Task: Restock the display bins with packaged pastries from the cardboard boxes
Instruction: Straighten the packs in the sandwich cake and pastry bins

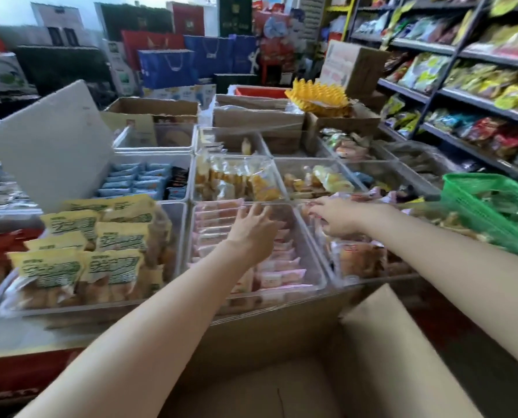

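Pink packaged pastries lie in rows inside a clear display bin in the front middle. My left hand reaches into that bin with fingers spread, resting on the pink packs. My right hand is over the neighbouring clear bin on the right, its fingers curled on pastry packs there; whether it holds one is unclear. An open cardboard box stands right below me, its inside mostly in shadow.
Yellow-labelled snack bags fill the bin at left. More clear bins and cardboard boxes lie behind. A green basket sits at right, before stocked shelves. A white board leans at the left.
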`<action>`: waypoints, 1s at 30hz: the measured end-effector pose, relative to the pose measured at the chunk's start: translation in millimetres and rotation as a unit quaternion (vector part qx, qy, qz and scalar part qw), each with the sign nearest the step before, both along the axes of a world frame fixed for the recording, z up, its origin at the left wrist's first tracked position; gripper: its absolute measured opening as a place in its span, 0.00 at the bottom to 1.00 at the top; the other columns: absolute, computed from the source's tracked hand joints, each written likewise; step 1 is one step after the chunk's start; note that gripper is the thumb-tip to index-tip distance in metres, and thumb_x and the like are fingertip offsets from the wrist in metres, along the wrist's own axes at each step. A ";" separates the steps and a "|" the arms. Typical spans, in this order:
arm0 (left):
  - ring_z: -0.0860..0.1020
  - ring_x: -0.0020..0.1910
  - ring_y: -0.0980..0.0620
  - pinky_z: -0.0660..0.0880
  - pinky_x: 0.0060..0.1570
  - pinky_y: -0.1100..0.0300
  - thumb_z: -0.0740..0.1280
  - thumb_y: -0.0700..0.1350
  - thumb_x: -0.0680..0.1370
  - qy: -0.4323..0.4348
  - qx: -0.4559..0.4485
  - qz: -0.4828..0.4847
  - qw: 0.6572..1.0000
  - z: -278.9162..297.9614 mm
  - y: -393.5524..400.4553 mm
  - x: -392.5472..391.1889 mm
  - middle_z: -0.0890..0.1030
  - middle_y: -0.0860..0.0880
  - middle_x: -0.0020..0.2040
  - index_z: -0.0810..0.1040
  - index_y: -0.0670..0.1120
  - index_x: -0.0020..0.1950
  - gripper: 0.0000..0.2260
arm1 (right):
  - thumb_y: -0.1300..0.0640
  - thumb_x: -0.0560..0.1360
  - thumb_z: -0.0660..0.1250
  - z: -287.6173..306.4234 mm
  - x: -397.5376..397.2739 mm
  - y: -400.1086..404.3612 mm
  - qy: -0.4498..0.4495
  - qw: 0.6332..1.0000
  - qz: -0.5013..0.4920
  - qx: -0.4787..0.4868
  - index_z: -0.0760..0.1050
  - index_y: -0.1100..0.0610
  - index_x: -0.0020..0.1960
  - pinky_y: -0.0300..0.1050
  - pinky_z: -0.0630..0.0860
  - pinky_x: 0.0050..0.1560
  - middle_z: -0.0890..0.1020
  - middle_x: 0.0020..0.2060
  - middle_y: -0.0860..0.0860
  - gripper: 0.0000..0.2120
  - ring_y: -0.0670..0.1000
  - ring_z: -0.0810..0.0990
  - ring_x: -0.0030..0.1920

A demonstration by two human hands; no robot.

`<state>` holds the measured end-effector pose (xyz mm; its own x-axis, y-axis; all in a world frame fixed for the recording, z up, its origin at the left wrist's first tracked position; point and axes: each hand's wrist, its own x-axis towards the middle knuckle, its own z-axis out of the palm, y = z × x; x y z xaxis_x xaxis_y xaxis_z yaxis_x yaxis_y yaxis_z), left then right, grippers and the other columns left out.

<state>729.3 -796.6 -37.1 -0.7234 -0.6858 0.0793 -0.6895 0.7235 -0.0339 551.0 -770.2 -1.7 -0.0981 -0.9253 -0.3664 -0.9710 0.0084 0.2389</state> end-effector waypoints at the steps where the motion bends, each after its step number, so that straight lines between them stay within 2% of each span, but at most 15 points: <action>1: 0.59 0.71 0.43 0.55 0.69 0.46 0.57 0.42 0.79 0.004 0.000 0.003 1.000 1.4 1.6 -14.3 0.64 0.45 0.70 0.70 0.46 0.67 0.16 | 0.60 0.78 0.57 5.0 -17.8 5.1 0.002 1.000 0.000 -0.001 0.57 0.56 0.75 0.52 0.65 0.68 0.60 0.73 0.57 0.25 0.59 0.64 0.70; 3: 0.62 0.69 0.45 0.59 0.67 0.48 0.58 0.42 0.79 0.015 0.013 0.003 1.000 -1.2 2.8 -48.5 0.65 0.47 0.69 0.70 0.46 0.67 0.16 | 0.59 0.79 0.58 13.8 -54.1 15.0 0.004 1.000 0.006 -0.002 0.59 0.58 0.73 0.46 0.67 0.63 0.64 0.71 0.58 0.24 0.58 0.67 0.68; 6: 0.68 0.66 0.46 0.68 0.62 0.49 0.60 0.40 0.78 0.024 0.059 -0.010 0.998 -13.9 3.7 -105.8 0.68 0.48 0.68 0.70 0.47 0.67 0.17 | 0.56 0.79 0.59 11.5 -109.2 22.1 -0.002 1.000 0.015 0.002 0.63 0.59 0.71 0.43 0.70 0.52 0.70 0.67 0.58 0.22 0.57 0.71 0.65; 8: 0.69 0.66 0.45 0.69 0.62 0.49 0.62 0.41 0.77 0.013 0.095 -0.016 0.995 -23.3 6.0 -142.3 0.68 0.47 0.68 0.69 0.47 0.68 0.19 | 0.51 0.77 0.63 -3.0 -142.8 23.9 -0.028 0.999 0.016 0.033 0.66 0.59 0.69 0.44 0.70 0.55 0.73 0.65 0.57 0.23 0.56 0.72 0.63; 10: 0.67 0.67 0.46 0.69 0.63 0.50 0.64 0.45 0.77 -0.024 0.114 -0.020 0.993 -33.2 10.5 -171.8 0.69 0.47 0.68 0.65 0.47 0.71 0.23 | 0.48 0.75 0.68 -21.6 -170.6 24.0 -0.091 0.994 0.019 0.054 0.67 0.58 0.68 0.43 0.70 0.57 0.75 0.64 0.56 0.26 0.55 0.73 0.62; 12: 0.68 0.67 0.46 0.70 0.61 0.51 0.65 0.48 0.76 -0.057 0.123 -0.005 0.991 -43.2 13.8 -191.1 0.71 0.46 0.67 0.64 0.46 0.70 0.23 | 0.48 0.73 0.70 -36.4 -187.3 24.3 -0.162 0.984 0.024 0.070 0.66 0.57 0.69 0.39 0.68 0.54 0.74 0.65 0.53 0.29 0.53 0.73 0.63; 14: 0.69 0.67 0.46 0.69 0.60 0.51 0.64 0.49 0.76 -0.086 0.126 0.014 0.988 -51.1 17.2 -201.3 0.70 0.47 0.68 0.64 0.46 0.71 0.24 | 0.46 0.71 0.71 -51.1 -196.0 24.1 -0.194 0.976 0.037 0.087 0.65 0.56 0.70 0.39 0.67 0.56 0.72 0.66 0.52 0.32 0.52 0.71 0.65; 17: 0.68 0.68 0.47 0.68 0.61 0.52 0.64 0.49 0.76 -0.115 0.125 0.026 0.985 -55.3 18.4 -207.3 0.67 0.48 0.70 0.62 0.47 0.72 0.26 | 0.44 0.70 0.71 -74.7 -199.4 25.2 -0.180 0.978 0.080 0.067 0.67 0.57 0.69 0.44 0.68 0.61 0.71 0.65 0.55 0.33 0.54 0.70 0.65; 19: 0.72 0.63 0.47 0.70 0.56 0.53 0.65 0.50 0.75 -0.119 0.123 0.034 0.985 -56.4 16.2 -210.6 0.71 0.48 0.66 0.67 0.46 0.68 0.23 | 0.44 0.71 0.70 -88.0 -198.8 24.3 -0.188 0.977 0.082 0.057 0.68 0.60 0.67 0.46 0.70 0.58 0.71 0.62 0.56 0.32 0.55 0.71 0.62; 22: 0.77 0.54 0.48 0.72 0.48 0.57 0.68 0.50 0.74 -0.134 0.117 0.057 0.982 -59.6 14.1 -214.3 0.78 0.48 0.57 0.72 0.45 0.60 0.18 | 0.46 0.69 0.73 -99.3 -197.2 22.2 -0.263 0.963 0.042 0.033 0.71 0.63 0.60 0.43 0.71 0.49 0.73 0.54 0.55 0.28 0.54 0.73 0.54; 24: 0.78 0.53 0.48 0.75 0.50 0.57 0.71 0.50 0.72 -0.146 0.141 0.093 0.975 -59.5 11.7 -210.8 0.79 0.47 0.55 0.74 0.44 0.60 0.19 | 0.49 0.67 0.75 -105.6 -194.1 20.9 -0.333 0.943 0.015 0.002 0.71 0.60 0.53 0.40 0.69 0.42 0.73 0.49 0.52 0.23 0.51 0.72 0.50; 26: 0.78 0.53 0.47 0.75 0.50 0.57 0.72 0.50 0.71 -0.165 0.167 0.117 0.965 -56.8 10.0 -205.8 0.79 0.45 0.56 0.74 0.43 0.61 0.22 | 0.50 0.67 0.76 -113.2 -189.9 20.0 -0.374 0.927 -0.009 -0.005 0.70 0.58 0.53 0.40 0.69 0.45 0.72 0.49 0.51 0.23 0.50 0.72 0.50; 28: 0.77 0.55 0.48 0.74 0.52 0.58 0.72 0.51 0.71 -0.172 0.182 0.107 0.962 -51.4 7.3 -204.6 0.78 0.46 0.58 0.72 0.43 0.64 0.25 | 0.49 0.67 0.75 -116.1 -192.4 16.7 -0.367 0.929 -0.024 0.026 0.70 0.59 0.54 0.40 0.70 0.44 0.74 0.49 0.52 0.23 0.51 0.74 0.50; 30: 0.75 0.59 0.49 0.72 0.58 0.57 0.72 0.54 0.71 -0.153 0.197 0.086 0.965 -42.3 1.2 -207.6 0.76 0.48 0.62 0.70 0.46 0.67 0.28 | 0.45 0.68 0.74 -109.0 -205.8 13.3 -0.329 0.940 -0.036 0.079 0.70 0.58 0.46 0.38 0.70 0.37 0.74 0.42 0.50 0.20 0.49 0.75 0.42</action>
<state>521.6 -795.4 -79.4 -0.5445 -0.7311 -0.4112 -0.8015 0.5980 -0.0018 345.2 -756.9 -110.7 0.1376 -0.8533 -0.5029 -0.9071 0.0952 -0.4099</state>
